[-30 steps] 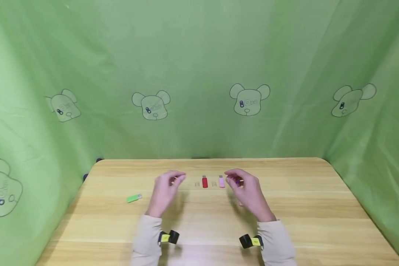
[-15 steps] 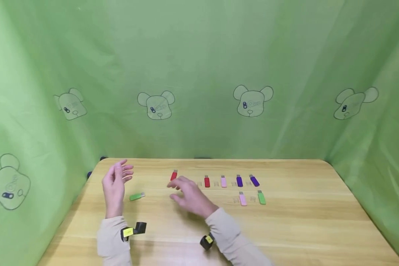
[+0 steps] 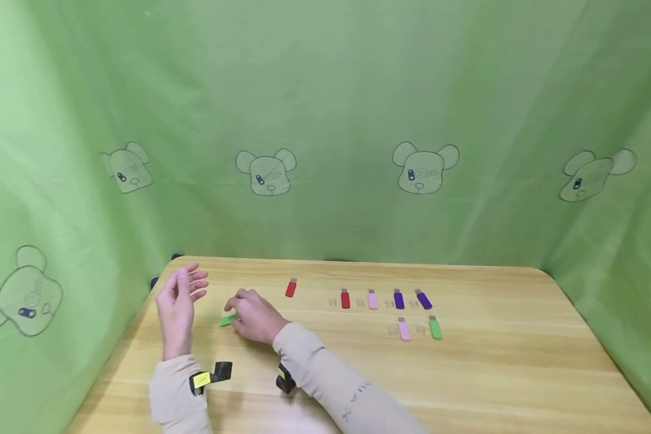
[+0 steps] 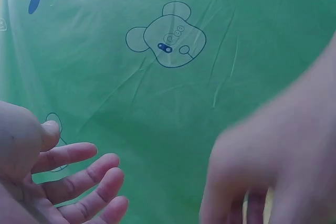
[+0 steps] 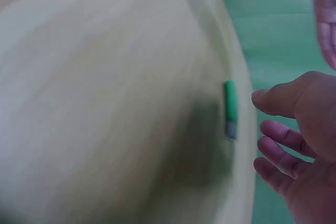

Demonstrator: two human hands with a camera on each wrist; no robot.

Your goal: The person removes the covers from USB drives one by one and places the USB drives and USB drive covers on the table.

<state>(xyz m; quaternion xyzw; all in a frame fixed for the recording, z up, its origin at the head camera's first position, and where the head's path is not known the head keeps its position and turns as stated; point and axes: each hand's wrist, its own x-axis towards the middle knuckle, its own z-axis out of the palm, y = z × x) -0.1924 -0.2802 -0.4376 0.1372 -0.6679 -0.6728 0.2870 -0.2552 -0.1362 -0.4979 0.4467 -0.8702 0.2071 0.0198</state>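
A green USB stick (image 3: 226,320) lies on the left part of the table, partly hidden by my right hand (image 3: 256,316). In the right wrist view the green stick (image 5: 230,100) rests on the wood with its metal plug showing, and the thumb and fingers of that hand are spread apart, close to it, holding nothing. My left hand (image 3: 176,306) is raised to the left of the stick, palm turned inward, fingers loosely bent with nothing in them. In the left wrist view the left hand's fingers (image 4: 86,179) are spread, and the blurred right hand (image 4: 257,166) reaches in from the right.
A lone red USB stick (image 3: 291,287) lies further back. To the right, a row holds a red (image 3: 345,299), a pink (image 3: 373,300) and two purple sticks (image 3: 398,299), beside small clear caps (image 3: 333,302). Before them lie another pink (image 3: 404,330) and green stick (image 3: 436,328). Green curtains surround the wooden table.
My right hand has swept left from the row of sticks, past the lone red stick, to the green one. My left hand has moved left and risen with its fingers loosened.
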